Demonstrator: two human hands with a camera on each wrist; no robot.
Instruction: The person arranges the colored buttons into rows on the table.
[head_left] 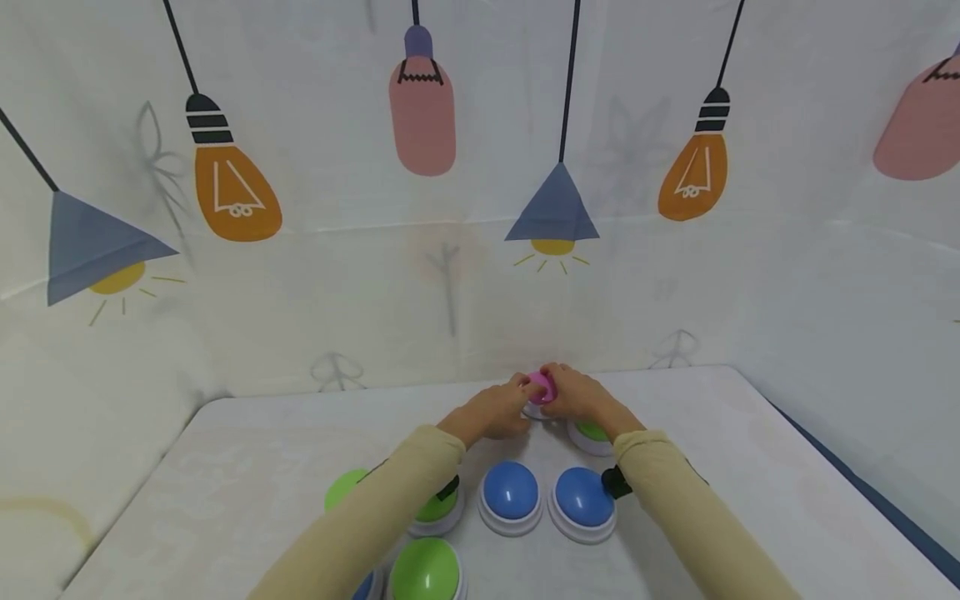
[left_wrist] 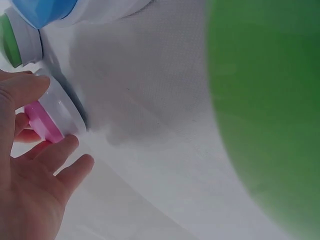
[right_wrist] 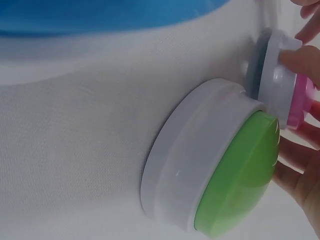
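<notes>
Grip: left hand [head_left: 497, 410] and right hand [head_left: 576, 393] curled round the pink button [head_left: 543, 385]
Below centre of the head frame, blue buttons [head_left: 511, 490] lower down

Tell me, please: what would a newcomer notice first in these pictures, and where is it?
Probably the printed lamps across the white backdrop in the head view, especially the orange bulbs. Then perhaps the pink button near the far edge of the table, held between two hands, the left hand and the right hand. In the left wrist view, a green dome fills much of the right side.
</notes>
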